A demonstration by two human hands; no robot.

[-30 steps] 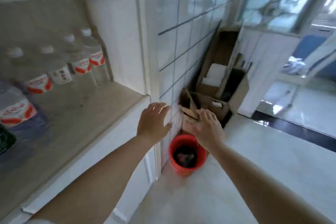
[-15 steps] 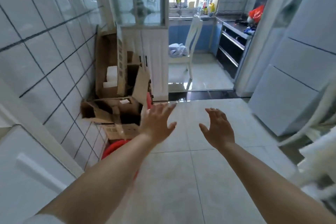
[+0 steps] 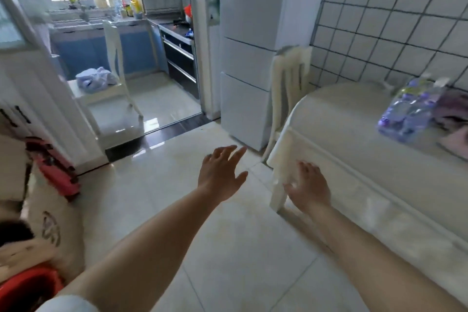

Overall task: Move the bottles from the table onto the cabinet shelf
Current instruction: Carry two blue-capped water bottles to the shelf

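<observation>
A shrink-wrapped pack of clear water bottles [image 3: 409,109] lies blurred on the white-clothed table [image 3: 354,134] at the right, by the tiled wall. My left hand [image 3: 220,175] hovers over the floor with fingers spread and holds nothing. My right hand [image 3: 309,187] is stretched out in front of the table's near corner, fingers relaxed, also empty. Both hands are well short of the bottles. The cabinet shelf is out of view.
A white chair [image 3: 291,88] stands between the table and a white fridge [image 3: 248,58]. Pinkish cloth [image 3: 453,119] lies beside the bottles. A red bucket [image 3: 27,289], a white sack and boxes crowd the left. A doorway opens onto a kitchen with another chair [image 3: 114,78].
The view has swung right, from the cabinet shelf with bottles, past the boxes and doorway, to the table. Both empty hands have stayed stretched out in front.
</observation>
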